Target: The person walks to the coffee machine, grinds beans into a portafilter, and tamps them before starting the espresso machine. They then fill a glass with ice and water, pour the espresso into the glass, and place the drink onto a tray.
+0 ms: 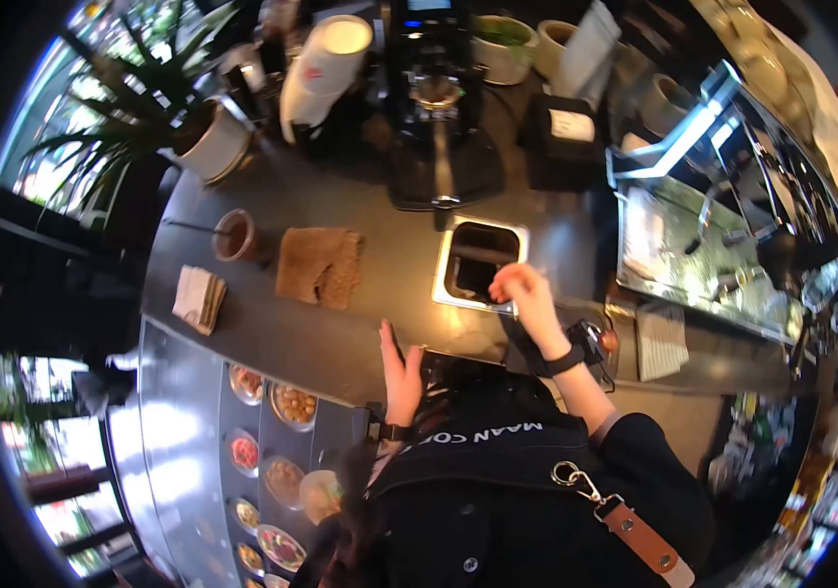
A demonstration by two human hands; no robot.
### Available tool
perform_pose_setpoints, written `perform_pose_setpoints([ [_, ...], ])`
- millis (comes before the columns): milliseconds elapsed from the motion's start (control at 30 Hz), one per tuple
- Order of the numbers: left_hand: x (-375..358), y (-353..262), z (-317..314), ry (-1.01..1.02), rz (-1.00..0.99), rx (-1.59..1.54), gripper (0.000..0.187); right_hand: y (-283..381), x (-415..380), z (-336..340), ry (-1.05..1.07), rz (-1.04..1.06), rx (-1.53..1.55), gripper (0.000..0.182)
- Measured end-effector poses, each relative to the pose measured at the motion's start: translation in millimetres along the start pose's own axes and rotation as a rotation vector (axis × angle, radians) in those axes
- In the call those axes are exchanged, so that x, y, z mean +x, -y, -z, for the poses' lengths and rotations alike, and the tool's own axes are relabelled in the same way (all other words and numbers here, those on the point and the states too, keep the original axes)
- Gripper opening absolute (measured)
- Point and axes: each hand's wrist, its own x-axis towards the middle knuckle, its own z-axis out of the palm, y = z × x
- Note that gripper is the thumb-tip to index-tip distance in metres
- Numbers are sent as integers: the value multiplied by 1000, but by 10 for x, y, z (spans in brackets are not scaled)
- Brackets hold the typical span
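My left hand point(401, 377) is at the counter's front edge, fingers stretched out and thumb apart, holding nothing that shows. Over the front right corner of a square metal-rimmed bin point(441, 265) set in the counter is my right hand point(528, 299). Its fingers are curled together; whatever they may hold is hidden. A dark bar crosses the bin's dark opening. Behind it stands a black coffee grinder point(429, 44), with a portafilter point(443, 167) under its spout, handle toward me. Left of the bin lies a brown cloth point(316, 265).
A cup with a dark stick point(235, 235) and folded napkins point(200, 297) are on the left. Stacked paper cups point(326, 73) and a potted plant point(213, 142) stand behind. To the right are a black printer point(561, 147), a metal tray point(732, 260) and a striped cloth point(662, 340).
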Motion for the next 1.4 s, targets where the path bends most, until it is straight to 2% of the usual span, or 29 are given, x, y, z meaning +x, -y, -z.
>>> perform_pose_setpoints([
  [67,93,-144,-124,-21,-14,-408,58,-43,-359,88,-36,-74,-122,10],
  [133,200,-282,-193,-52,101,-596,48,18,-593,185,-88,-93,-217,11],
  [200,341,-287,-220,-56,252,-867,46,168,-743,311,-182,-8,-367,12],
  [233,406,-251,-261,-71,263,-891,45,282,-791,407,-276,43,-509,11],
  [333,570,-262,-344,19,244,-683,42,427,-904,859,-559,120,-819,11],
  [367,608,-323,-416,-59,253,-644,35,484,-959,1024,-613,53,-931,10],
  [400,652,-372,-452,-31,231,-548,33,533,-1040,1194,-663,-14,-1044,10],
  [467,738,-426,-507,11,185,-359,29,263,-1208,1613,-667,-45,-1241,11],
  [500,803,-383,-546,17,171,-281,28,178,-1281,1704,-648,-190,-1305,15],
  [533,829,-427,-584,9,292,-215,28,-3,-1347,1799,-603,-281,-1403,24],
  [600,898,-271,-678,47,360,-293,25,-181,-1391,1800,-520,-381,-1312,42],
  [667,838,-215,-708,106,217,-313,50,-360,-1398,1779,-452,-491,-1269,56],
  [700,838,-213,-682,175,173,-326,72,-360,-1384,1775,-453,-503,-1252,63],
  [733,805,-210,-669,182,170,-326,70,-323,-1377,1794,-464,-554,-1179,59],
  [833,776,-210,-530,224,332,-458,54,-291,-1329,1894,-405,-683,-1186,45],
  [867,765,-187,-481,202,365,-522,49,-471,-1339,2082,-440,-642,-1125,37],
  [933,762,-200,-360,135,393,-602,41,-342,-1406,2122,-427,-514,-1023,32],
  [967,703,-243,-269,93,390,-617,38,-384,-1460,2213,-373,-423,-982,22],
  [1067,545,-248,-54,-56,351,-644,31,-184,-1555,2219,-555,-452,-434,8],
  [1133,437,-158,98,-163,324,-629,28,164,-1638,2156,-583,-328,-132,5],
  [1200,290,-127,256,-244,292,-624,25,587,-1645,1993,-702,-358,-180,9],
  [1267,197,-83,365,-302,313,-557,24,610,-1620,2047,-719,-406,-221,13],
  [1333,123,-12,422,-333,346,-517,23,324,-1500,2066,-701,-432,-346,20],
  [1367,98,8,431,-328,347,-528,24,190,-1486,2051,-658,-501,-143,31],
  [1400,94,8,428,-327,335,-543,24,48,-1452,1986,-625,-555,-145,40],
])
